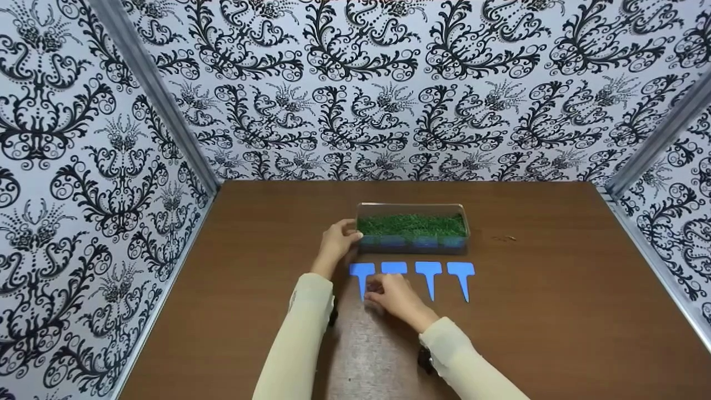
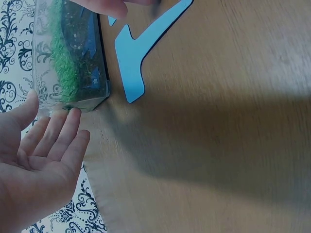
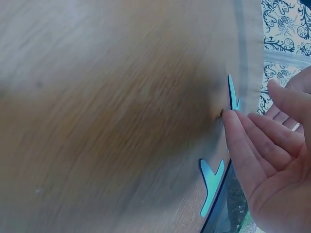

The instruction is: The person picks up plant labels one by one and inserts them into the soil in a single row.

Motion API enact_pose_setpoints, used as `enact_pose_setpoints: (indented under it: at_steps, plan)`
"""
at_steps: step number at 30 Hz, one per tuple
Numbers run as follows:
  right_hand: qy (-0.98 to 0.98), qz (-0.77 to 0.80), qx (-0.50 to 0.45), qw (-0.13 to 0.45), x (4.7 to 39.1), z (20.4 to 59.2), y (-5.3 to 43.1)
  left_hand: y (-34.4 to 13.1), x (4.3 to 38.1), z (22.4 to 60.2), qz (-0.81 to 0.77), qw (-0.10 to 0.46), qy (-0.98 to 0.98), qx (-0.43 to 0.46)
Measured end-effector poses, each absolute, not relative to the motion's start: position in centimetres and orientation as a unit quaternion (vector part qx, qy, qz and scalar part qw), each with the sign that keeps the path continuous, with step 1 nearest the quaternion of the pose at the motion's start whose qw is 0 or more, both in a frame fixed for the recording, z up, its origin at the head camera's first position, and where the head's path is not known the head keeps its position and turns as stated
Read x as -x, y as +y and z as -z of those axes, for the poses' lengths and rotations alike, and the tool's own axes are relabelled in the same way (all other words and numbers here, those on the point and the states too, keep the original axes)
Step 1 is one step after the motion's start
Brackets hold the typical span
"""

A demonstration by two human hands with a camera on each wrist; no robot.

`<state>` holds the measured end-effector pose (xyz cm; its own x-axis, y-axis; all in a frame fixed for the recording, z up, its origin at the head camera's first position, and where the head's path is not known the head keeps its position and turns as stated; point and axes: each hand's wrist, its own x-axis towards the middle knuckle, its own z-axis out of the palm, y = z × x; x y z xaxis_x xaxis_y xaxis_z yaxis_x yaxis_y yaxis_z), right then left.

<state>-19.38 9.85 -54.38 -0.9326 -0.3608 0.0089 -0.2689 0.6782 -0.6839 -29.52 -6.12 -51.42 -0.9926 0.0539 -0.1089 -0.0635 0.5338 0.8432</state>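
Observation:
A clear plastic box [image 1: 412, 249] holds green artificial grass [image 1: 411, 225], with blue patches along its front wall. My left hand [image 1: 336, 244] rests against the box's left end; in the left wrist view its fingers [image 2: 58, 131] are nearly straight, right at that end. Several blue T-shaped plant labels [image 1: 428, 269] lie in a row in front of the box, stems toward me. My right hand [image 1: 395, 294] is over the second label from the left, hiding its stem. Its fingers are gently bent, thumb apart; a small dark bit [image 3: 221, 113] shows at a fingertip in the right wrist view.
Some tiny brown bits [image 1: 505, 238] lie on the brown wooden table [image 1: 555, 289], right of the box. Patterned black-and-white panels [image 1: 389, 111] stand behind and at both sides, joined by metal posts [image 1: 166, 100].

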Motion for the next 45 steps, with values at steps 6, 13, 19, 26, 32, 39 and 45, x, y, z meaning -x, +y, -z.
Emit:
enact_pose_setpoints:
  at_steps: [6,13,19,26,32,39,45]
  plan:
    - [0.917,0.361,0.152,0.072,19.7,54.3,9.4,-6.1,29.6,51.6,-0.481,0.06,0.875,0.003]
    - [0.925,0.35,0.136,0.052,19.9,54.2,8.9,-6.2,29.5,51.5,-0.488,0.056,0.871,-0.001]
    - [0.926,0.354,0.117,0.049,20.3,54.4,8.5,-6.2,29.5,51.4,-0.489,0.061,0.87,0.0]
    - [0.933,0.345,0.091,0.052,20.8,54.8,8.1,-6.3,29.6,51.4,-0.493,0.065,0.868,-0.002]
    - [0.94,0.33,0.072,0.046,21.0,54.8,7.8,-6.3,29.6,51.4,-0.497,0.071,0.865,-0.001]
    - [0.945,0.319,0.062,0.023,21.1,55.0,7.4,-6.3,29.6,51.5,-0.499,0.068,0.864,-0.001]
    - [0.952,0.303,0.049,0.003,21.2,55.2,7.1,-6.3,29.7,51.6,-0.498,0.063,0.865,-0.002]
